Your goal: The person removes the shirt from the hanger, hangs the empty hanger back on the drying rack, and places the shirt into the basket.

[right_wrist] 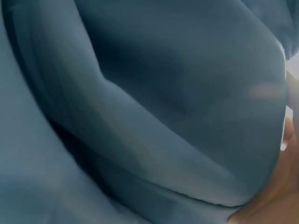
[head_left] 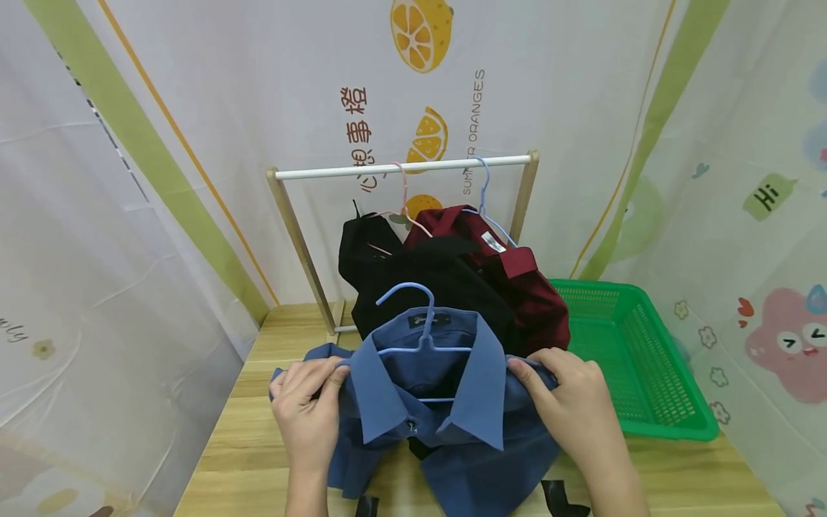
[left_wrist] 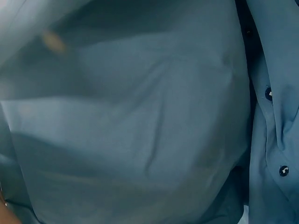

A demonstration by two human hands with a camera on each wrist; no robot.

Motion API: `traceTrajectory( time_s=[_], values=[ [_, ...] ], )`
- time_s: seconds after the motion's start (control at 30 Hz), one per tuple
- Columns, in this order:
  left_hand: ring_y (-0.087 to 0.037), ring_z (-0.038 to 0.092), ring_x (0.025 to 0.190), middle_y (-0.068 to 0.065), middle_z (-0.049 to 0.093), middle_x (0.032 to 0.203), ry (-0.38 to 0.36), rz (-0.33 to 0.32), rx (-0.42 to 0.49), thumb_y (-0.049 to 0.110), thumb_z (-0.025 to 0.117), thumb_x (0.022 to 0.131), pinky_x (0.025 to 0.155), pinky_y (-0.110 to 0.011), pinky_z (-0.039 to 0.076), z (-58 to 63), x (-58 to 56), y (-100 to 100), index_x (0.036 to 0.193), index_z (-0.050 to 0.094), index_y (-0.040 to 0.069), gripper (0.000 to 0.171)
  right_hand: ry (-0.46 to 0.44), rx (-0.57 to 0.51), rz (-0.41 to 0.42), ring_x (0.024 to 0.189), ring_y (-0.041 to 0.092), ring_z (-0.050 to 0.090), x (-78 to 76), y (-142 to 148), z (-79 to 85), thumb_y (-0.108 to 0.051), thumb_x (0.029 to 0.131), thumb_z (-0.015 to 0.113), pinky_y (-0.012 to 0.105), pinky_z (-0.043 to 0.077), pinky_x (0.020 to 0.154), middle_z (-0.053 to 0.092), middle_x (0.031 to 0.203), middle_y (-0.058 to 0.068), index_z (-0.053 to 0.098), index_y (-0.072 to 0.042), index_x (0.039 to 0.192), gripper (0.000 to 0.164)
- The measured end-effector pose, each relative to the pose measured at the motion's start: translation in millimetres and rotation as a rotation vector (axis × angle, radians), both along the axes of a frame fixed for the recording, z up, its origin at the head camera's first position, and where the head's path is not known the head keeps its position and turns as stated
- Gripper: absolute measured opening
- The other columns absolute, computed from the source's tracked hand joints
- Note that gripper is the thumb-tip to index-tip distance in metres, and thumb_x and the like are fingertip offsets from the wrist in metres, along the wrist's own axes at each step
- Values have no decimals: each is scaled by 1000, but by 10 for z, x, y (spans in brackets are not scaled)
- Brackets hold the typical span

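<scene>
A blue collared shirt (head_left: 479, 402) is held up over the table in the head view, with a light-blue hanger (head_left: 428, 330) inside it. The hanger's hook sticks up out of the collar. My left hand (head_left: 305, 406) pinches the shirt's left shoulder, and my right hand (head_left: 575, 402) pinches the right shoulder, thumbs on top of the cloth. Shirt cloth (left_wrist: 131, 121) with dark buttons fills the left wrist view. Folds of blue fabric (right_wrist: 187, 93) cover most of the right wrist view, where part of the right hand (right_wrist: 275, 191) shows at the edge.
Behind the shirt stands a rack with a white rail (head_left: 336, 171) and wooden posts. A black garment (head_left: 420, 280) on a pink hanger and a dark-red shirt (head_left: 543, 301) on a blue hanger hang there. At right, a green basket (head_left: 646, 345) sits on the wooden table (head_left: 226, 445).
</scene>
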State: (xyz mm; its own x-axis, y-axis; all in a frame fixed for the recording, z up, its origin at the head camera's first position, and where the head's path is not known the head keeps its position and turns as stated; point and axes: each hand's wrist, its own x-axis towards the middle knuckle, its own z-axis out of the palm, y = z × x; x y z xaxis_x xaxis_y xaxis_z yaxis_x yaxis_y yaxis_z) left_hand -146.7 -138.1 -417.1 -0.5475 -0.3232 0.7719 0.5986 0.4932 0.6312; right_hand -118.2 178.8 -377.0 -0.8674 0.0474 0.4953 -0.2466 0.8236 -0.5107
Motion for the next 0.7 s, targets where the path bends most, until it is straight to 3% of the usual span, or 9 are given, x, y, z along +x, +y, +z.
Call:
traceTrajectory(
  time_s=[0.27,0.43,0.7],
  values=[
    [4,60,90,-20,77,85,-9,-17,15,-1,84,86,101,-29,26,-13,1,-24,91,83,-2,5,140,32,74,89,18,71,-9,-87,7,-19,93,82,43,48,77,78,93,-1,79,-14,98,8],
    [2,60,89,-21,77,85,-4,-23,11,-1,84,86,99,-28,26,-15,0,-13,91,83,-2,6,129,18,93,92,19,71,-12,-150,23,-18,95,80,41,47,78,78,97,1,79,-13,102,9],
    [2,59,88,-22,77,85,-22,-8,6,-11,84,80,100,-29,26,-4,6,3,90,83,-3,13,120,-37,126,100,19,71,1,-173,18,-15,98,76,50,53,88,78,107,-1,78,-16,112,14]
  ],
)
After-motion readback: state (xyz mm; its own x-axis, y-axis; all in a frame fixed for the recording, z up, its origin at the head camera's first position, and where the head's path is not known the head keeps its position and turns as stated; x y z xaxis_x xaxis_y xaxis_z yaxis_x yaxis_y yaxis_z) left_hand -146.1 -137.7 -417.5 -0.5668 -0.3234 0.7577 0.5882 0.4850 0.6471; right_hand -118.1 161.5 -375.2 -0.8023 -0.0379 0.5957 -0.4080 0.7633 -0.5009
